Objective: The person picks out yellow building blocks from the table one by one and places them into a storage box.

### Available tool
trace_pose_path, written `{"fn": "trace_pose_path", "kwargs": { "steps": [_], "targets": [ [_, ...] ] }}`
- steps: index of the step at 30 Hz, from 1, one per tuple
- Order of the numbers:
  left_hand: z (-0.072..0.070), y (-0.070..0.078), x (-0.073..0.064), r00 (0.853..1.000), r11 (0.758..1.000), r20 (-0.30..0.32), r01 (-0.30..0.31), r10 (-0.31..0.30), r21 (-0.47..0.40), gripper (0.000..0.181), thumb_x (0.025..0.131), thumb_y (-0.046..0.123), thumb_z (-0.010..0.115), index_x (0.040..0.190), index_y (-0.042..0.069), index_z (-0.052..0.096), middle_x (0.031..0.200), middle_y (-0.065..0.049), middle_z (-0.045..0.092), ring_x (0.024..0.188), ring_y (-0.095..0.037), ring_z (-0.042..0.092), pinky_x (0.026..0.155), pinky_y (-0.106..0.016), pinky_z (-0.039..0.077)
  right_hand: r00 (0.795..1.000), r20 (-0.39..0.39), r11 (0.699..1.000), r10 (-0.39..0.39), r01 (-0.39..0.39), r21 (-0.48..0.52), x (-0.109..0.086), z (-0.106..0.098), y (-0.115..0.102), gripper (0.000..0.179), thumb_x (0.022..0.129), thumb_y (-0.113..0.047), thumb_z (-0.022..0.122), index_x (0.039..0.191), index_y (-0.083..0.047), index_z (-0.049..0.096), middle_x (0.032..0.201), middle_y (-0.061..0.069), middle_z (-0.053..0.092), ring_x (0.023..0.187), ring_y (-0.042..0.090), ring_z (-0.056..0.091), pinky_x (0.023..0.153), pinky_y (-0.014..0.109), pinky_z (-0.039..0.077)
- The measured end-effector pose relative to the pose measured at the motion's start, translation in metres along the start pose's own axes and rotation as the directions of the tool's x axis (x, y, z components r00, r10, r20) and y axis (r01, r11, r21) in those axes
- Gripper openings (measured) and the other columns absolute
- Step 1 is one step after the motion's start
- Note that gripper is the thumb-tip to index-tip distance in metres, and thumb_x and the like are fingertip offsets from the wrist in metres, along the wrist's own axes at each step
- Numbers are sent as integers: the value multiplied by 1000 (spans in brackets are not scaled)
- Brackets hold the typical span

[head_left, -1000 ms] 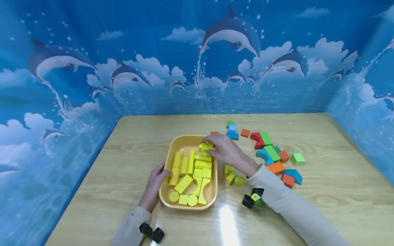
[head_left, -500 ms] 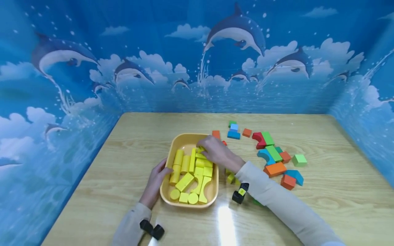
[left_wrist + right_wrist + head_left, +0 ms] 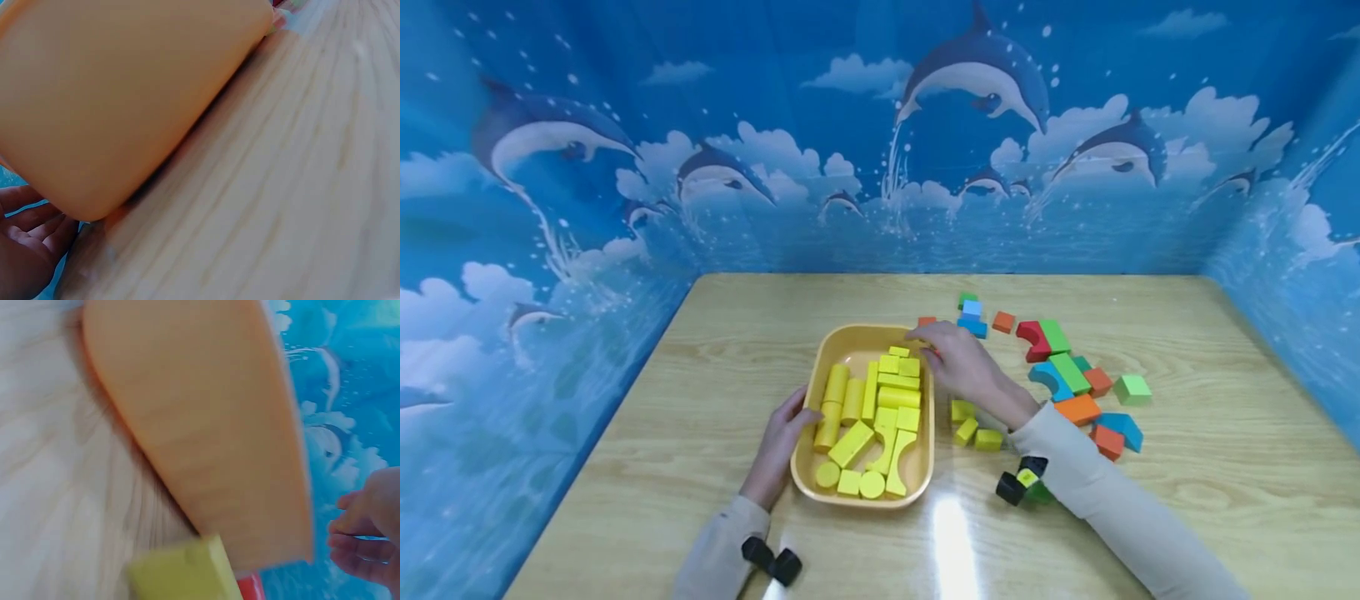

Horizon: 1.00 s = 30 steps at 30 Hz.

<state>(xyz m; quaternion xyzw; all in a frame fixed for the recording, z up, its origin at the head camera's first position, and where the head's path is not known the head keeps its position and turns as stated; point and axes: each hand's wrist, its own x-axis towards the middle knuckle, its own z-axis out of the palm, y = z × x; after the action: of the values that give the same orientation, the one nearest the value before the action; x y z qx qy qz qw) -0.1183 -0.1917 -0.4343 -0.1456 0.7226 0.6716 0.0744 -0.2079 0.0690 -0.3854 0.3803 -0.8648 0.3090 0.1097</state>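
My left hand grips the left side of the orange-yellow tray, its thumb over the rim. In the left wrist view, fingers lie along the outer wall near a corner. Yellow wooden blocks of several shapes fill much of the tray: cylinders, cubes, bars and arches. My right hand hovers over the tray's far right rim, holding nothing, its fingers loosely bent. A small yellow block lies near those fingertips. The right wrist view shows that hand beside the tray's outer wall.
Several yellow blocks lie on the table right of the tray, under the right forearm. Farther right are scattered red, orange, green and blue blocks. Blue blocks sit at the back. A dolphin-print curtain surrounds the table.
My right hand lowered a yellow block into the tray's upper right part, let it go and drew back to the right. The left hand stays on the tray.
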Motion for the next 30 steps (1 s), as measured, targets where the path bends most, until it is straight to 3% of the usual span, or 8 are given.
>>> {"fn": "trace_pose_path", "kwargs": {
  "steps": [2, 4, 9, 13, 17, 20, 24, 30],
  "targets": [
    [0, 0, 0, 1000, 1000, 0, -1, 1, -3, 62, 87, 14, 50, 148, 10, 37, 149, -16, 39, 133, -33, 41, 106, -45, 39, 999, -43, 1000, 27, -27, -8, -15, -12, 3, 28, 85, 8, 63, 111, -2, 68, 108, 11, 69, 97, 25, 64, 78, 37, 57],
    [0, -1, 0, 1000, 1000, 0, 6, -6, -8, 61, 88, 14, 50, 148, 11, 38, 148, -15, 40, 132, -31, 42, 106, -44, 39, 997, -28, 998, 66, -66, -1, -35, -22, 8, 25, 86, 5, 65, 110, -2, 68, 106, 9, 69, 92, 21, 64, 75, 33, 57],
    [-2, -2, -1, 1000, 1000, 22, -9, 10, -12, 60, 89, 14, 49, 147, 11, 38, 147, -16, 41, 130, -31, 44, 106, -44, 40, 979, 152, 989, 138, -144, 23, -88, -37, 20, 17, 86, -6, 69, 103, -6, 70, 95, 0, 69, 78, 8, 60, 68, 25, 55],
    [-5, -1, -2, 1000, 1000, 20, -21, 21, -5, 59, 89, 14, 49, 147, 10, 38, 148, -16, 40, 131, -31, 43, 106, -44, 39, 955, 255, 985, 150, -167, 44, -113, -36, 23, 19, 86, -17, 71, 104, -10, 70, 93, -5, 67, 76, 2, 57, 67, 23, 54],
    [-6, -1, -2, 999, 1000, 22, -24, 24, -8, 59, 90, 14, 49, 148, 10, 37, 149, -15, 39, 132, -30, 41, 107, -44, 38, 955, 266, 990, 130, -141, 22, -118, -32, 18, 22, 88, -22, 69, 108, -12, 69, 96, -6, 67, 77, 2, 56, 67, 23, 53],
    [-5, -1, -1, 999, 999, 31, -26, 27, -20, 59, 90, 14, 49, 148, 9, 37, 148, -15, 39, 132, -30, 41, 107, -44, 38, 959, 269, 995, 92, -79, -60, -117, -30, 13, 24, 88, -17, 70, 111, -12, 69, 102, -3, 67, 85, 7, 60, 71, 26, 56],
    [-3, -2, 0, 999, 999, 31, -24, 24, -23, 59, 90, 14, 49, 148, 10, 37, 148, -15, 39, 131, -29, 41, 107, -44, 39, 947, 317, 986, 56, -2, -169, -118, -28, 9, 32, 84, -12, 72, 115, -9, 67, 107, 4, 65, 93, 18, 64, 76, 33, 57],
    [0, -2, 0, 999, 1000, 35, -23, 24, -20, 59, 90, 14, 49, 148, 10, 37, 148, -16, 40, 131, -30, 42, 106, -44, 40, 927, 374, 984, 32, 38, -177, -117, -32, 10, 33, 85, -13, 72, 118, -11, 66, 101, 4, 61, 81, 11, 57, 67, 25, 54]
  ]
}}
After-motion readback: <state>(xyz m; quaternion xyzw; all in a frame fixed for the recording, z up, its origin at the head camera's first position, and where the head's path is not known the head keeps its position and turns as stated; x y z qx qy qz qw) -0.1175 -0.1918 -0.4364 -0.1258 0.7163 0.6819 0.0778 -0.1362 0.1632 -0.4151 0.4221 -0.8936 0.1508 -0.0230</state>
